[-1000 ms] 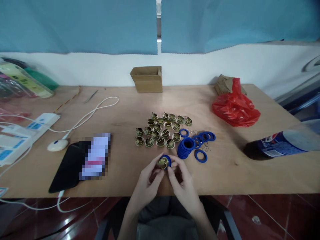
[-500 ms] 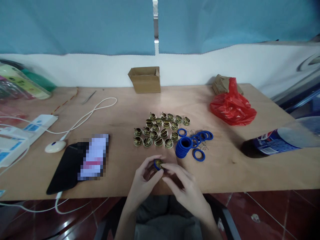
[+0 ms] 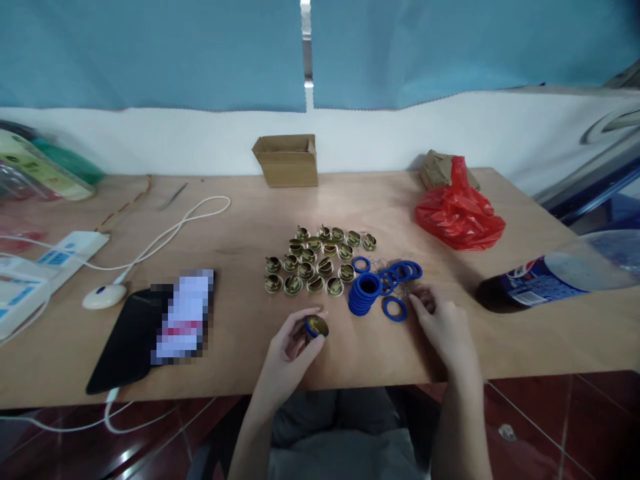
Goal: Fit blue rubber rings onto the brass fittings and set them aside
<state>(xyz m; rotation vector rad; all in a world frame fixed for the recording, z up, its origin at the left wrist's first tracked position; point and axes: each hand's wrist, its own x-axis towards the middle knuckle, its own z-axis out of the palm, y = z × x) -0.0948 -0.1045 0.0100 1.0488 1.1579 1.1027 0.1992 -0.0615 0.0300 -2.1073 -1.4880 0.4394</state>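
My left hand (image 3: 290, 343) is closed round a small brass part with a blue ring on it (image 3: 317, 327), held just above the wooden table (image 3: 240, 233). My right hand (image 3: 443, 323) rests on the table beside the blue rings, its fingers curled at thin wire rings near a loose blue ring (image 3: 395, 309). A stack of blue rings (image 3: 367, 292) and more loose blue rings (image 3: 405, 271) lie between the hands and a cluster of several brass parts (image 3: 315, 260). What the right fingers hold, if anything, is too small to see.
A black phone (image 3: 150, 327), a white mouse-like device (image 3: 104, 296) with its cable, and power strips (image 3: 30, 273) lie at the left. A cardboard box (image 3: 287, 160) stands at the back, a red plastic bag (image 3: 457, 217) at the right, and a cola bottle (image 3: 545, 280) lies at the right edge.
My right hand left the brass part and moved right to the wire rings beside the blue rings. My left hand kept the ringed brass part.
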